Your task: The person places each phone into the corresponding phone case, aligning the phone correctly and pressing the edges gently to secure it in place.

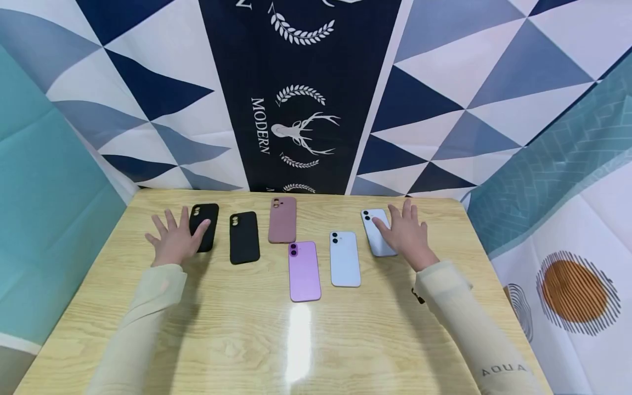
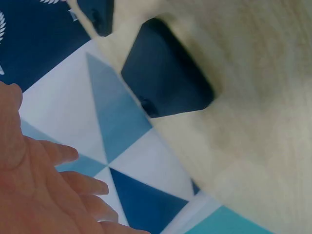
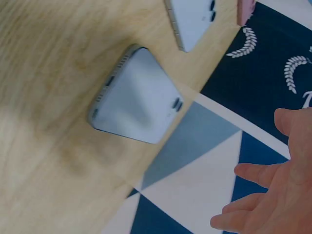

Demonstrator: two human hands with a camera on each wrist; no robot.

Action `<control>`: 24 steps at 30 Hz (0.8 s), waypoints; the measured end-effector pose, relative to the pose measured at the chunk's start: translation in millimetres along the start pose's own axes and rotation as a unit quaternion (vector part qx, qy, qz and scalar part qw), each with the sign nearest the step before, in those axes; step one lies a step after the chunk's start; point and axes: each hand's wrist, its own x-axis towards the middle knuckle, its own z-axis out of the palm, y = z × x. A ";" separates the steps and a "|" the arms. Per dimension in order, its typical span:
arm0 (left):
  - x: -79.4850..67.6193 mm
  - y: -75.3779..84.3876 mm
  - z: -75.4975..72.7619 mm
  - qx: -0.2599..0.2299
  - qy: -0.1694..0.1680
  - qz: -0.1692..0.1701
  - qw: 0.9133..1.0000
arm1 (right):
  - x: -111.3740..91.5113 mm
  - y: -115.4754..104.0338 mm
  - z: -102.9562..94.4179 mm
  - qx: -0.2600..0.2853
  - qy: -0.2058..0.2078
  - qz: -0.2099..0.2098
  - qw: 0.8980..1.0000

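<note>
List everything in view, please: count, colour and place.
Black cases: two, black, left
Pink case: one, pink, middle back
Purple phone: one, purple, middle front
Pale phones: two, bluish white, right
Table: one, tan, beneath them
Backdrop: one, blue, white and black, behind
Left cloth: one, teal, left
Right cloth: one, teal, white and brown, right
Small object: one, dark, by right cuff
Sleeves: two, cream, both arms
Left hand: one, near leftmost black case
Right hand: one, near rightmost pale phone
</note>
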 end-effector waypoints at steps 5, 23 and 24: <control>5.3 -7.6 9.6 0.001 -0.009 -0.002 1.000 | 3.7 8.0 7.4 0.006 -0.007 0.008 1.000; 22.3 -21.5 30.0 -0.006 -0.036 -0.010 0.999 | 18.6 31.0 31.0 0.008 -0.007 0.035 0.999; 23.0 -22.0 30.8 -0.004 -0.038 -0.011 0.999 | 19.2 32.1 31.9 0.008 -0.009 0.036 0.999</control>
